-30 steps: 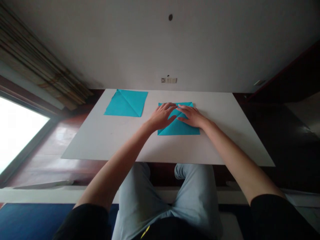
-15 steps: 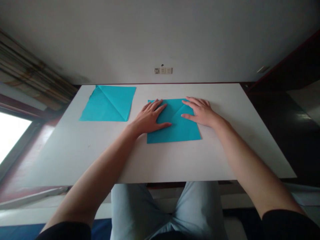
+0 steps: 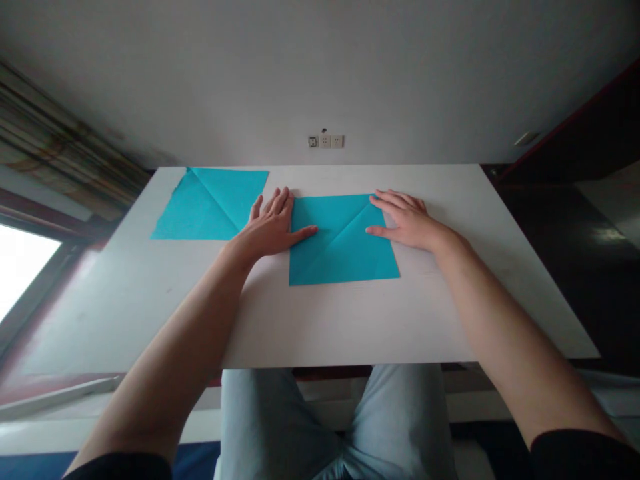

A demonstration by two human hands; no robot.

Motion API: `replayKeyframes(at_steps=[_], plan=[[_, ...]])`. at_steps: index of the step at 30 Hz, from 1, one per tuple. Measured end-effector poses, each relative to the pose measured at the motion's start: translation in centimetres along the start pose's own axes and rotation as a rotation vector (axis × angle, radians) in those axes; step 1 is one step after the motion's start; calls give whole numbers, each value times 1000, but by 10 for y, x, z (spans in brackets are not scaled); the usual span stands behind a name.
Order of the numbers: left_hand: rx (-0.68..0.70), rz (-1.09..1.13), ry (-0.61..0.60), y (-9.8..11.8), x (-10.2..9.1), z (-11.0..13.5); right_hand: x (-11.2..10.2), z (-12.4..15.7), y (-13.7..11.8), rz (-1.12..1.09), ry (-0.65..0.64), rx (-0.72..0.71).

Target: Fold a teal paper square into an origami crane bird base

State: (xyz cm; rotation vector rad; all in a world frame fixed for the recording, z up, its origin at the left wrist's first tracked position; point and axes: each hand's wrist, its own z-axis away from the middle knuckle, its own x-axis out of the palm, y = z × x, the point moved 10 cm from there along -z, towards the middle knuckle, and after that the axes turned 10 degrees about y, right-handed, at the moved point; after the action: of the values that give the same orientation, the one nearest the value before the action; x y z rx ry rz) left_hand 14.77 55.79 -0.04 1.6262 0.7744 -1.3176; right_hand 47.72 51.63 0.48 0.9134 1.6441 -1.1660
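Observation:
A square sheet of turquoise paper (image 3: pixel 343 241) with diagonal creases lies flat in the middle of the white table (image 3: pixel 350 320). My left hand (image 3: pixel 270 227) rests flat at the sheet's left edge, fingers spread, thumb lying on the paper. At the upper right corner of the sheet my right hand (image 3: pixel 407 220) lies flat too, fingers stretched out, thumb touching the paper. Neither hand holds anything. A second turquoise sheet (image 3: pixel 213 203) with a diagonal crease lies at the table's far left, just beside my left fingers.
The table's far edge meets a pale wall with a row of sockets (image 3: pixel 325 141). A curtain (image 3: pixel 55 153) and a bright window (image 3: pixel 20 267) are on the left. Dark flooring lies right of the table. My knees in light trousers (image 3: pixel 330 427) show under the near edge.
Both hands have slid apart from the middle of the sheet to its left and right edges, leaving the creased paper uncovered. The view has tipped lower over the table.

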Motion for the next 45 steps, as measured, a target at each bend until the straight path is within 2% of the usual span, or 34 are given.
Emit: replayKeyframes(at_steps=[4,7,11,13,15,20,25,27,31,38,40,45], plan=[[-45,28,3,-4,1,0,-1,0,0,-10,-5,8],[-45,58,60,-1,-5,0,-1,0,1,-8,6,7],[128,89,117,27,-13,6,-1,0,-2,-1,32,4],[233,103,87,46,-12,12,-6,0,-7,-9,65,-12],[272,104,33,56,-7,16,-13,1,-11,-12,105,-34],[267,76,-18,61,-1,20,-37,3,-2,-6,245,-11],[233,61,-1,64,-3,22,-29,0,7,-26,251,49],[166,60,35,60,-7,20,-22,-2,6,-48,235,55],[-61,11,133,35,-21,16,-11,-4,4,-85,191,85],[-277,44,190,-1,-39,8,-7,-6,10,-102,174,85],[-304,69,175,-4,-40,6,-6,-6,12,-83,163,91],[-268,158,147,2,-38,5,-4,-7,15,-92,149,104]])
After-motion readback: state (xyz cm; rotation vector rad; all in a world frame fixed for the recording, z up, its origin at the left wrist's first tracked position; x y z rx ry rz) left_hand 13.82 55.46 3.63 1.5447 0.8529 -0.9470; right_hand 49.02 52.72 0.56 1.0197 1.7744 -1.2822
